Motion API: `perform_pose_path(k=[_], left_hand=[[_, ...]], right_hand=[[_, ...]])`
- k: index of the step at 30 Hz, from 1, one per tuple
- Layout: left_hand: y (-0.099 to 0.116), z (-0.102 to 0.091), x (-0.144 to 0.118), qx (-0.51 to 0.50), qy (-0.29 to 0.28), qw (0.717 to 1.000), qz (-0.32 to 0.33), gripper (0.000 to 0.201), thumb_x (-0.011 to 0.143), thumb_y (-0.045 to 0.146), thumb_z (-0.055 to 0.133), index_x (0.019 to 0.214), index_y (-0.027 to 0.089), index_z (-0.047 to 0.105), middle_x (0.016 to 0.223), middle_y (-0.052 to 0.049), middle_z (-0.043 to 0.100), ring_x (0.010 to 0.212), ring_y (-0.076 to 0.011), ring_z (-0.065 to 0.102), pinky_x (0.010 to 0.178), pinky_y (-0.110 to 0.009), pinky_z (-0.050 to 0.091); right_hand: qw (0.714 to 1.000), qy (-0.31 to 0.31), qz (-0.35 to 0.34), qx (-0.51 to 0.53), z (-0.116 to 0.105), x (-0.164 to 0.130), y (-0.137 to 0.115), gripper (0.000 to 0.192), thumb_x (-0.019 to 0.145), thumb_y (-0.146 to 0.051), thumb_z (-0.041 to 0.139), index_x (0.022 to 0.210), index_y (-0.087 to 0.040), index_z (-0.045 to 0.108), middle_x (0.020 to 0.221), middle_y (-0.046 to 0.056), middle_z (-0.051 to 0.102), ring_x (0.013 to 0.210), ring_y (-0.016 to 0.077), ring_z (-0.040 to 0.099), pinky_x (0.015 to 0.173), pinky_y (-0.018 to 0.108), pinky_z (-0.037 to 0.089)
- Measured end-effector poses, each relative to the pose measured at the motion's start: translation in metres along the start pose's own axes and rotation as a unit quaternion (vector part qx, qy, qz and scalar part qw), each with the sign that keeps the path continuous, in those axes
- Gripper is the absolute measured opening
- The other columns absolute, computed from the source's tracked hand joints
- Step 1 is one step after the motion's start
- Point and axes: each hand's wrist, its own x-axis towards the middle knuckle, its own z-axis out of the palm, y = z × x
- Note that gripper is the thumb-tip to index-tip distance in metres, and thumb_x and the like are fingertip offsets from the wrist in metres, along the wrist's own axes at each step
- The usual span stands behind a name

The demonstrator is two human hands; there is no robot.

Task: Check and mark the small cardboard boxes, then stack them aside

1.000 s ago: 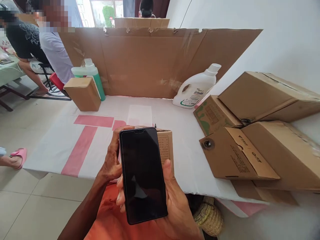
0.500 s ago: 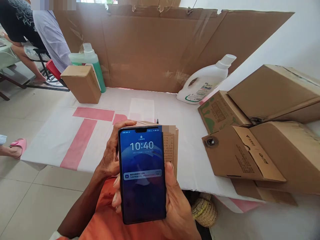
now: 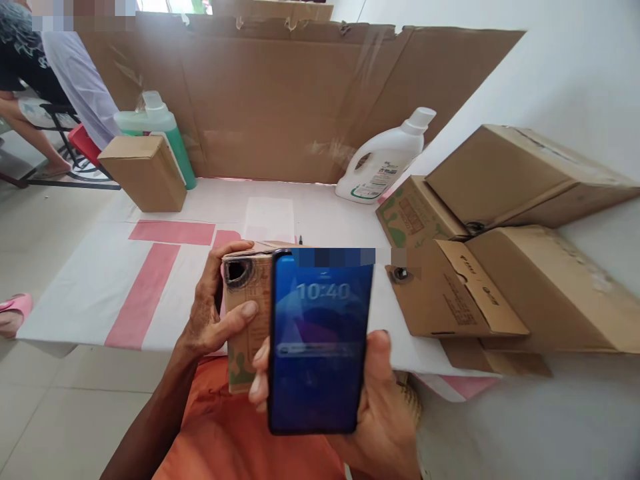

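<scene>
My right hand (image 3: 383, 393) grips a smartphone (image 3: 320, 373) upright toward me, thumb on its right edge and fingertips on its left. The lit lock screen reads 10:40. Behind the phone is a small cardboard box (image 3: 245, 287) with a dark-rimmed hole in its upper left corner and green print low down. My left hand (image 3: 215, 313) holds that box by its left side, the thumb on its front face and fingers over the top. The phone hides the box's right part.
A white table (image 3: 325, 220) with pink stripes bears a plain carton (image 3: 145, 177), a green-liquid bottle (image 3: 177, 143) and a white jug (image 3: 385, 160). Larger cardboard boxes (image 3: 530, 167) stack at right. A cardboard panel (image 3: 260, 100) stands behind. A person (image 3: 30, 87) sits at far left.
The phone has moved right in my right hand, uncovering the holed box and my left thumb on it. The whole view has shifted somewhat, with the surroundings now further left.
</scene>
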Motion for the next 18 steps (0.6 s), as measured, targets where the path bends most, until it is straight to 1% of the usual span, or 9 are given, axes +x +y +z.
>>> perform_pose_path(k=[2, 4, 6, 8, 9, 10, 13, 15, 18], left_hand=[[-0.001, -0.002, -0.001, 0.002, -0.002, 1.0, -0.005, 0.064, 0.084, 0.057, 0.074, 0.141, 0.031, 0.058, 0.127, -0.008, 0.068, 0.115, -0.0337, 0.065, 0.093, -0.049, 0.057], [-0.002, -0.003, -0.002, 0.004, 0.021, 1.0, -0.016, 0.065, 0.083, 0.056, 0.075, 0.14, 0.031, 0.059, 0.13, -0.007, 0.067, 0.119, -0.0355, 0.063, 0.096, -0.05, 0.055], [-0.003, -0.005, -0.001, -0.008, 0.046, 0.999, -0.024, 0.067, 0.08, 0.057, 0.078, 0.139, 0.03, 0.061, 0.135, -0.006, 0.065, 0.122, -0.0365, 0.061, 0.099, -0.049, 0.054], [-0.004, -0.005, 0.0, -0.024, 0.06, 0.998, -0.026, 0.067, 0.079, 0.057, 0.079, 0.138, 0.031, 0.061, 0.138, -0.005, 0.064, 0.123, -0.036, 0.061, 0.099, -0.048, 0.054], [-0.005, -0.005, 0.001, -0.029, 0.063, 0.997, -0.025, 0.067, 0.079, 0.057, 0.079, 0.138, 0.031, 0.061, 0.138, -0.005, 0.065, 0.122, -0.0356, 0.061, 0.099, -0.048, 0.054], [-0.005, -0.005, 0.001, -0.031, 0.064, 0.997, -0.023, 0.066, 0.079, 0.057, 0.079, 0.138, 0.031, 0.062, 0.137, -0.005, 0.065, 0.122, -0.0354, 0.061, 0.099, -0.048, 0.054], [-0.007, -0.006, 0.002, -0.025, 0.046, 0.999, -0.014, 0.066, 0.08, 0.054, 0.079, 0.139, 0.031, 0.061, 0.139, -0.007, 0.064, 0.122, -0.0352, 0.062, 0.097, -0.048, 0.055], [-0.009, -0.008, 0.002, -0.015, 0.035, 0.999, -0.008, 0.065, 0.081, 0.053, 0.079, 0.139, 0.031, 0.06, 0.138, -0.008, 0.064, 0.121, -0.0351, 0.064, 0.094, -0.047, 0.056], [-0.011, -0.01, 0.001, -0.006, 0.032, 0.999, -0.008, 0.064, 0.082, 0.055, 0.078, 0.139, 0.033, 0.06, 0.137, -0.008, 0.064, 0.119, -0.0352, 0.065, 0.093, -0.048, 0.056]], right_hand=[[0.998, 0.018, -0.055, -0.008, -0.007, -0.005, -0.016, 0.084, 0.088, -0.091, 0.049, 0.115, -0.017, 0.08, 0.108, 0.016, 0.081, 0.096, 0.0322, 0.078, 0.088, 0.047, 0.064], [0.992, 0.06, -0.112, -0.029, -0.02, -0.006, -0.032, 0.081, 0.092, -0.087, 0.048, 0.113, -0.017, 0.08, 0.108, 0.016, 0.081, 0.09, 0.0294, 0.079, 0.083, 0.044, 0.066], [0.975, 0.128, -0.175, -0.054, -0.042, -0.001, -0.044, 0.077, 0.093, -0.085, 0.049, 0.113, -0.017, 0.079, 0.107, 0.015, 0.082, 0.09, 0.0287, 0.08, 0.082, 0.042, 0.066], [0.951, 0.205, -0.216, -0.079, -0.073, 0.009, -0.051, 0.074, 0.093, -0.083, 0.052, 0.115, -0.017, 0.077, 0.105, 0.014, 0.083, 0.09, 0.0287, 0.081, 0.082, 0.042, 0.066], [0.942, 0.239, -0.217, -0.094, -0.091, 0.016, -0.052, 0.073, 0.094, -0.082, 0.052, 0.115, -0.016, 0.076, 0.103, 0.014, 0.083, 0.089, 0.0284, 0.081, 0.082, 0.042, 0.066], [0.934, 0.271, -0.203, -0.111, -0.109, 0.024, -0.051, 0.072, 0.095, -0.081, 0.053, 0.113, -0.015, 0.076, 0.1, 0.015, 0.083, 0.087, 0.0279, 0.081, 0.081, 0.041, 0.065], [0.916, 0.333, -0.14, -0.173, -0.159, 0.049, -0.041, 0.065, 0.095, -0.076, 0.056, 0.096, -0.014, 0.075, 0.081, 0.014, 0.08, 0.072, 0.0257, 0.078, 0.07, 0.036, 0.062], [0.897, 0.357, -0.11, -0.236, -0.182, 0.063, -0.032, 0.065, 0.094, -0.078, 0.053, 0.081, -0.016, 0.069, 0.07, 0.012, 0.075, 0.064, 0.024, 0.072, 0.063, 0.034, 0.058], [0.843, 0.397, -0.104, -0.347, -0.204, 0.076, -0.021, 0.066, 0.09, -0.084, 0.049, 0.066, -0.023, 0.055, 0.058, 0.006, 0.064, 0.057, 0.0209, 0.061, 0.057, 0.033, 0.05]])
